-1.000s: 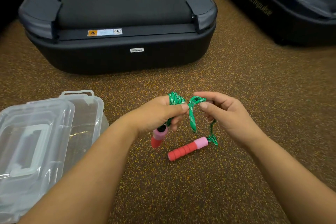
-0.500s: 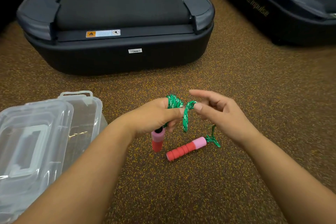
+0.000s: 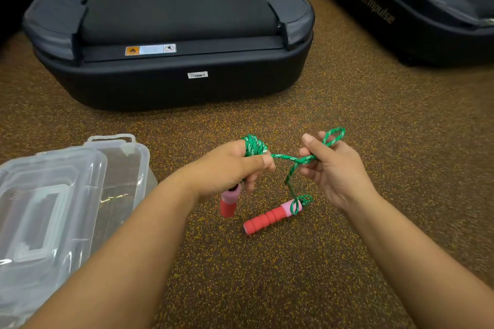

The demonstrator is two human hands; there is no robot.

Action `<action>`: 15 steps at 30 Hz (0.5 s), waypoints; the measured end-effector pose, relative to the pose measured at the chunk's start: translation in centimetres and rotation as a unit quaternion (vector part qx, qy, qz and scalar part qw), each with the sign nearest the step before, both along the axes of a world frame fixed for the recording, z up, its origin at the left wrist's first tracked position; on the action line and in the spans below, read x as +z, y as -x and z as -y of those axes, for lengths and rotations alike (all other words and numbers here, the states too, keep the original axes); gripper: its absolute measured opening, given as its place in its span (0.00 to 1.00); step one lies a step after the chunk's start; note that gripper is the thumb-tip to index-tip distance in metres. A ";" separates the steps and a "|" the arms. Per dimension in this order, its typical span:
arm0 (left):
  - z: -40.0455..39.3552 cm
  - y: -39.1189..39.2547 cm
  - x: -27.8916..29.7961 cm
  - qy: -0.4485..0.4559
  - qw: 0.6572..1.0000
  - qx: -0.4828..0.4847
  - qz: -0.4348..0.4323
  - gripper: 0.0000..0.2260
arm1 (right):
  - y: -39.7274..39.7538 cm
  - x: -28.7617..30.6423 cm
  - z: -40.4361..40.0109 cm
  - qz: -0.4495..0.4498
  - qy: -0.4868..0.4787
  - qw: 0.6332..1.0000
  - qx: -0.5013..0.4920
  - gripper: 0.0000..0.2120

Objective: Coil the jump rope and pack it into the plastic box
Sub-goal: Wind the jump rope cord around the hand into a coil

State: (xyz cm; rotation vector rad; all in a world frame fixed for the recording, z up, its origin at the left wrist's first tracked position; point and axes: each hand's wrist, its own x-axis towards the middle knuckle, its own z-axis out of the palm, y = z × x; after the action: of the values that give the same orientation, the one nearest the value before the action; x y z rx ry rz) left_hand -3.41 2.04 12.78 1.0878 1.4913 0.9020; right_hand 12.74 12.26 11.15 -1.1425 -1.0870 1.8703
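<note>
The jump rope [image 3: 291, 160], a braided green-and-white cord, now runs taut between the hands where half a second ago it hung slack as a short loop. The right hand [image 3: 334, 168] has drawn away from the left hand [image 3: 235, 168], which indicates one more wrap being pulled out and coiling nearly finished. The clear, rigid plastic box [image 3: 125, 165] sits open left of the left hand, whose fingers grip the wound bundle [image 3: 254, 145] and one ribbed red foam handle [image 3: 229, 201]; right fingers pinch the cord, and the second handle [image 3: 270, 218] lies on the speckled floor [image 3: 374, 128] below it.
</note>
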 end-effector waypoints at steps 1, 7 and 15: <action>0.0 -0.1 0.1 -0.005 1.000 0.006 0.005 0.06 | 0.1 -0.3 0.1 0.017 0.013 1.000 -0.011 0.14; -0.3 0.1 -0.3 -0.021 0.999 0.024 0.042 0.09 | -0.3 -1.3 0.3 -0.029 0.099 0.986 0.128 0.33; -0.3 0.5 -0.5 -0.017 0.998 0.016 0.056 0.07 | 0.5 -3.3 1.2 0.181 -0.273 0.933 0.149 0.24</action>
State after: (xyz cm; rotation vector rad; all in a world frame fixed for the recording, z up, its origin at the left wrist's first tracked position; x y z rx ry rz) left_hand -3.96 2.30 12.27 1.0225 1.4092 0.9974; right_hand 12.22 11.03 7.84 -1.0435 -1.9360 1.4350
